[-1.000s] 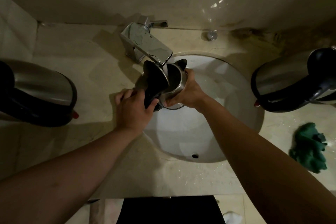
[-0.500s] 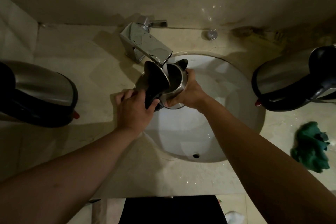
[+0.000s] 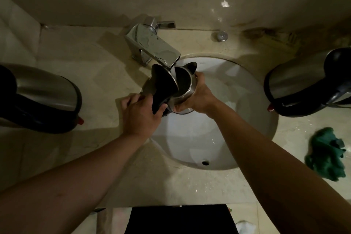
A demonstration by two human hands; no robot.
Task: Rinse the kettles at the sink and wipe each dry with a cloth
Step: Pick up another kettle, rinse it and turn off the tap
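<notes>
Rinsing under way: steel kettle held over the white basin, lid flipped open, mouth tucked right beneath the chrome tap. Looks like water running in, though hard to say in this dim light. Best kept tilted so the stream lands inside, clear of the lid; worth a swirl before tipping out, with the base kept low over the bowl to limit splashing onto the counter. Left hand curled round the dark handle at the near side, knuckles up, wrist straight, forearm reaching in from lower left. Right hand wrapped round the steel body from the right, fingers cupping underneath, thumb up near the rim, forearm angled in from lower right. Two more kettles waiting on the counter, one far left, one far right. Green cloth crumpled near the right edge, well apart from the basin, ready for drying.
</notes>
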